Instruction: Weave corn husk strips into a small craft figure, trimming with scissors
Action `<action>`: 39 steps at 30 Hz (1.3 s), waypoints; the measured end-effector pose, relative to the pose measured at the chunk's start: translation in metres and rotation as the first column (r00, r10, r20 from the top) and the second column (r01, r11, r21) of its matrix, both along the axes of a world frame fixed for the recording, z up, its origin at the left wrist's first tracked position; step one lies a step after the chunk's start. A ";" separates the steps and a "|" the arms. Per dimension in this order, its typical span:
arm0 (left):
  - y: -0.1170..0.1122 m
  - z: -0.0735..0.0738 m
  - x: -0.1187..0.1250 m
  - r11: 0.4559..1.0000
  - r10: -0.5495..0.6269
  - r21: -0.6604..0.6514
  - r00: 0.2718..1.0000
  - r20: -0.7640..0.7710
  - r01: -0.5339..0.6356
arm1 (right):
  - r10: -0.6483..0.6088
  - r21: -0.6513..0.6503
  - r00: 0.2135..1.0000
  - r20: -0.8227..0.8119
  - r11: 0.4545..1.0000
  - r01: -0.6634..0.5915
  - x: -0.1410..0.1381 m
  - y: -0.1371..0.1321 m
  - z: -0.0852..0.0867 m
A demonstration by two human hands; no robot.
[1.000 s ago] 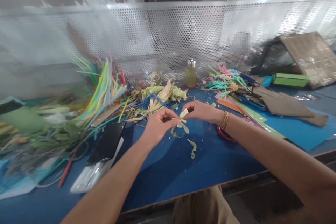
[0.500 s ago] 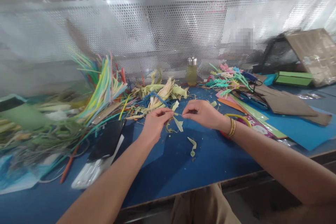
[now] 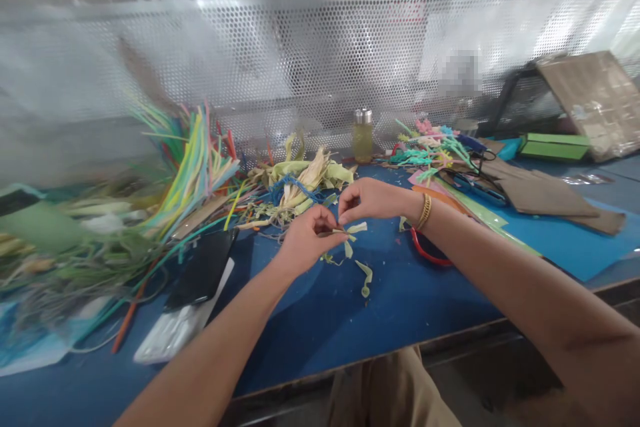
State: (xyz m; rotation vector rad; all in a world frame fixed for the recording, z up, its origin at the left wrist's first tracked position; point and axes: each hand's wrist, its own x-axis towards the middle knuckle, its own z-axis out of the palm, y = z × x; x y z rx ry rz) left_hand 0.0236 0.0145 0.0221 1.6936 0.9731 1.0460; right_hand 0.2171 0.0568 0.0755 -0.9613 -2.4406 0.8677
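My left hand [image 3: 306, 240] is closed in a pinch on a small bundle of pale green husk strips [image 3: 350, 233] above the blue table [image 3: 320, 320]. Fingertip to fingertip with it, my right hand [image 3: 373, 200] pinches the same strips from the right; a gold bangle [image 3: 426, 211] sits on that wrist. A loose curled strip [image 3: 367, 277] lies on the table just below the hands. A pile of corn husks [image 3: 305, 183] with blue thread lies right behind the hands.
Long coloured strips [image 3: 193, 170] fan out at the left above a black phone [image 3: 203, 270]. A small glass jar [image 3: 363, 135] stands by the perforated metal screen [image 3: 320, 67]. Coloured paper bits, brown sheets [image 3: 545, 197], a green box [image 3: 555, 145] and a red ring [image 3: 425, 252] lie at the right.
My hands parted briefly, then came together again with the husk strips. My right hand has risen slightly above the left. The strips have turned between the fingers.
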 end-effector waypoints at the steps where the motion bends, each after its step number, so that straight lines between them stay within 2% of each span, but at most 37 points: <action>1: 0.000 0.001 0.000 1.000 -0.017 -0.007 1.000 0.025 0.017 | 0.017 -0.093 0.999 -0.028 0.996 -0.019 0.003 0.005 -0.004; 3: -0.001 0.001 0.000 0.999 -0.032 -0.016 0.997 0.073 0.033 | 0.010 -0.225 0.994 -0.106 0.974 -0.034 0.008 0.010 -0.013; 6: 0.000 0.000 0.000 1.000 0.021 -0.021 0.991 0.130 -0.018 | -0.083 -0.291 0.977 -0.195 0.957 0.023 0.012 0.007 -0.027; 11: 0.004 -0.005 0.000 0.983 0.170 -0.109 0.957 0.234 -0.148 | -0.208 -0.243 0.946 -0.250 0.959 0.147 0.015 -0.008 -0.034; 16: 0.004 -0.006 0.003 0.965 0.198 -0.230 0.925 0.323 -0.127 | -0.222 -0.201 0.944 -0.246 0.964 0.174 0.016 -0.013 -0.033; 20: 0.004 -0.006 0.005 0.960 0.205 -0.258 0.909 0.362 -0.113 | -0.215 -0.189 0.949 -0.232 0.967 0.173 0.017 -0.013 -0.034; 25: 0.007 -0.008 0.003 0.950 0.274 -0.230 0.915 0.296 -0.210 | -0.202 -0.088 0.942 -0.266 0.979 0.185 0.013 -0.020 -0.032; 29: 0.006 -0.010 0.003 0.939 0.338 -0.120 0.926 0.165 -0.321 | -0.168 -0.034 0.926 -0.340 0.986 0.166 0.002 -0.028 -0.035; 31: 0.004 -0.010 0.004 0.941 0.338 -0.067 0.931 0.139 -0.332 | -0.181 -0.037 0.917 -0.357 0.983 0.180 -0.005 -0.031 -0.039; 35: 0.002 -0.010 0.005 0.942 0.333 0.004 0.936 0.113 -0.335 | -0.274 -0.023 0.876 -0.396 0.957 0.289 -0.015 -0.031 -0.049; 39: 0.001 -0.011 0.007 0.959 0.282 -0.016 0.952 0.119 -0.283 | -0.309 -0.040 0.843 -0.440 0.945 0.326 -0.013 -0.028 -0.053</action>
